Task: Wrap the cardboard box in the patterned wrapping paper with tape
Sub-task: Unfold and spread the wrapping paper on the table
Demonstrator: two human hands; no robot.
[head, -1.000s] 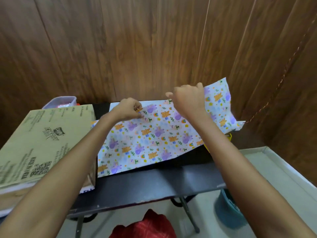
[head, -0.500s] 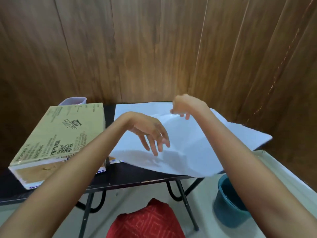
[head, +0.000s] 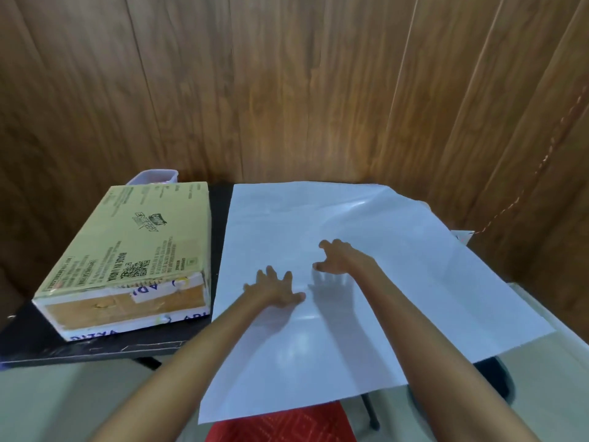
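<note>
The wrapping paper (head: pixel 366 307) lies spread over the right half of the black table (head: pixel 41 339), plain white side up, its pattern hidden underneath. Its near and right edges hang past the table. My left hand (head: pixel 274 288) presses flat on the sheet near its middle, fingers spread. My right hand (head: pixel 341 256) hovers just above the paper a little further back, fingers apart, casting a shadow. The flat printed cardboard box (head: pixel 134 253) rests on the table's left part, apart from the paper. No tape is in view.
A small pale plastic tub (head: pixel 156 176) stands behind the box against the wood-panelled wall (head: pixel 287 90). A red patterned cloth (head: pixel 280 422) shows below the paper's near edge. A pale ledge (head: pixel 548 362) lies at the right.
The sheet, held at its far edge patterned side up, has been flipped and laid flat white side up. Both hands let go of it and came down to its middle.
</note>
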